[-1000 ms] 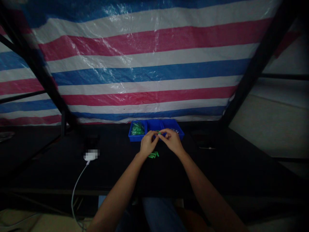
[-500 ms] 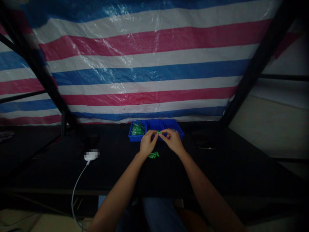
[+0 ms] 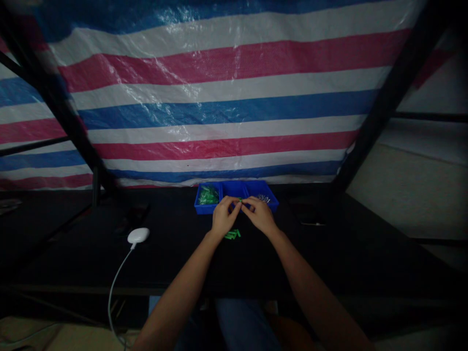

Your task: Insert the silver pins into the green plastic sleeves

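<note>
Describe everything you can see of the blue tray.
The blue tray sits upright on the black table, near the striped sheet. It looks like plastic, open-topped, with dividers forming three compartments side by side. The left one holds green pieces; the right one holds small, metallic-looking pieces. The left hand and right hand hide part of its front wall and middle compartment, so whether they touch it cannot be told.

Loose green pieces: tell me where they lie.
In the head view, the loose green pieces lie on the black table, beside the left hand, just right of its wrist and on the near side of the blue tray.
</note>
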{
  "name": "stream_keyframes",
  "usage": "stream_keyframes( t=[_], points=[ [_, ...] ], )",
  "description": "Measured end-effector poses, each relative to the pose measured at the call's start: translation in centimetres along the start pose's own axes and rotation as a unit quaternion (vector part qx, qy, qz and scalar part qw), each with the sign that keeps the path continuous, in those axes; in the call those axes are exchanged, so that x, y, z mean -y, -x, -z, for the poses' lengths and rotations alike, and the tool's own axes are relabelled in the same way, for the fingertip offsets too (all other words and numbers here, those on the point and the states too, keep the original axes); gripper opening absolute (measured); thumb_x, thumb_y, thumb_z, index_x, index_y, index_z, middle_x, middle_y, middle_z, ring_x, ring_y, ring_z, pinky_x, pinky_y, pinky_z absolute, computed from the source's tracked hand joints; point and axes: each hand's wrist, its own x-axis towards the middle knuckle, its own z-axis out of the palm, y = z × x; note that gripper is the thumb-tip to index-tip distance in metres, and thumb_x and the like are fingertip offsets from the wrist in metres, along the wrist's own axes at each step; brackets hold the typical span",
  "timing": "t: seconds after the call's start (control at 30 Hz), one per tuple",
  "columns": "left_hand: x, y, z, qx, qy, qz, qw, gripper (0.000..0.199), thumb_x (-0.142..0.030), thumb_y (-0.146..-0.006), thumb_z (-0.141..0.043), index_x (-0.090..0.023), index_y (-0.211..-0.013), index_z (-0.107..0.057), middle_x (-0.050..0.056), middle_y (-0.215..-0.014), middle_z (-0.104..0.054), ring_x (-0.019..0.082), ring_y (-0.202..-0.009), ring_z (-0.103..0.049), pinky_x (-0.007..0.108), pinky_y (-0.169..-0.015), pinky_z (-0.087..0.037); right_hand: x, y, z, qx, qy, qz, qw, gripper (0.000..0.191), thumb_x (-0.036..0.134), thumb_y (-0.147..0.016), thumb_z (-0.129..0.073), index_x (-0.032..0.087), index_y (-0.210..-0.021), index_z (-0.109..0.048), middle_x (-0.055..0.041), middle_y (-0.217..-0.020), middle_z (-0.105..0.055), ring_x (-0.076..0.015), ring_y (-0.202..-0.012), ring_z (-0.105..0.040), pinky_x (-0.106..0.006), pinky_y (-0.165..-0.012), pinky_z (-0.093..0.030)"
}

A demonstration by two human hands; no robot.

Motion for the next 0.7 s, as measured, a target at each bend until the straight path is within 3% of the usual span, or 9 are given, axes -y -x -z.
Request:
stream_keyframes(
  t=[0.23, 0.33, 0.4, 0.47, 0.53, 0.6, 0.63, 0.7],
  points=[
    [-0.5, 0.0, -0.1, 0.009, -0.018, 0.002, 1.0, 0.019, -0.03, -0.087, -0.046, -0.02, -0.093, -0.061, 0.002, -0.086, -0.059, 0.011, -0.065, -0.052, 0.024, -0.061, -0.043, 0.4, 0.1, 0.0, -0.035, 0.006, -0.017, 0.999, 0.019, 0.03, -0.079, -0.053, 0.021, -0.09, -0.067, -0.0009, -0.08, -0.062, -0.0098, -0.05, -0.048, -0.024, -0.052, -0.038],
    [-1.2, 0.2, 1.2, 0.006, -0.062, -0.007, 0.998, 0.02, -0.032, -0.087, -0.046, -0.021, -0.097, -0.06, 0.003, -0.09, -0.06, 0.013, -0.072, -0.055, 0.026, -0.067, -0.043, 0.5, 0.1, 0.1, -0.052, 0.02, -0.024, 0.998, 0.017, 0.031, -0.079, -0.054, 0.021, -0.087, -0.066, -0.0007, -0.08, -0.063, -0.0109, -0.053, -0.051, -0.025, -0.056, -0.04],
    [-1.3, 0.7, 3.3, -0.023, -0.133, -0.009, 0.991, 0.022, -0.034, -0.086, -0.047, -0.022, -0.098, -0.06, 0.004, -0.095, -0.06, 0.018, -0.086, -0.055, 0.031, -0.079, -0.041, 0.4, 0.1, 0.1, -0.062, 0.04, -0.023, 0.997, 0.018, 0.033, -0.079, -0.055, 0.021, -0.086, -0.066, -0.0013, -0.081, -0.063, -0.0133, -0.061, -0.053, -0.027, -0.061, -0.041],
    [-0.6, 1.6, 6.6, -0.071, -0.233, 0.037, 0.969, 0.025, -0.036, -0.085, -0.047, -0.022, -0.1, -0.06, 0.006, -0.1, -0.06, 0.022, -0.094, -0.052, 0.036, -0.083, -0.037, 0.2, -0.1, 0.1, -0.082, 0.069, -0.014, 0.994, 0.017, 0.033, -0.08, -0.055, 0.022, -0.084, -0.067, -0.0027, -0.084, -0.064, -0.0174, -0.072, -0.054, -0.031, -0.072, -0.042],
    [0.7, 2.9, 10.6, -0.113, -0.333, 0.124, 0.928, 0.031, -0.038, -0.085, -0.044, -0.02, -0.107, -0.058, 0.009, -0.107, -0.059, 0.027, -0.099, -0.049, 0.04, -0.084, -0.035, -0.2, -0.3, 0.0, -0.1, 0.087, -0.007, 0.991, 0.017, 0.034, -0.08, -0.055, 0.022, -0.084, -0.068, -0.0048, -0.088, -0.064, -0.0216, -0.083, -0.052, -0.035, -0.077, -0.041],
    [2.5, 4.3, 14.4, -0.136, -0.429, 0.223, 0.865, 0.04, -0.043, -0.084, -0.042, -0.021, -0.116, -0.054, 0.012, -0.116, -0.055, 0.032, -0.106, -0.045, 0.045, -0.086, -0.032, -0.5, -0.6, -0.2, -0.11, 0.096, -0.004, 0.989, 0.018, 0.034, -0.08, -0.055, 0.023, -0.085, -0.069, -0.0066, -0.091, -0.064, -0.0239, -0.088, -0.05, -0.037, -0.078, -0.04],
    [3.4, 5.0, 16.2, -0.135, -0.463, 0.26, 0.837, 0.045, -0.045, -0.083, -0.041, -0.021, -0.12, -0.051, 0.013, -0.12, -0.053, 0.033, -0.109, -0.042, 0.047, -0.087, -0.03, -0.6, -0.7, -0.3, -0.114, 0.099, -0.004, 0.989, 0.018, 0.034, -0.081, -0.056, 0.023, -0.086, -0.069, -0.0071, -0.091, -0.064, -0.0245, -0.089, -0.049, -0.038, -0.079, -0.04],
    [5.2, 6.2, 18.8, -0.092, -0.498, 0.3, 0.808, 0.053, -0.05, -0.081, -0.041, -0.021, -0.125, -0.047, 0.014, -0.124, -0.051, 0.035, -0.112, -0.04, 0.048, -0.089, -0.028, -0.7, -0.9, -0.5, -0.119, 0.106, -0.005, 0.987, 0.018, 0.034, -0.081, -0.056, 0.023, -0.086, -0.069, -0.0075, -0.092, -0.064, -0.0251, -0.09, -0.048, -0.039, -0.08, -0.038]
  ],
)
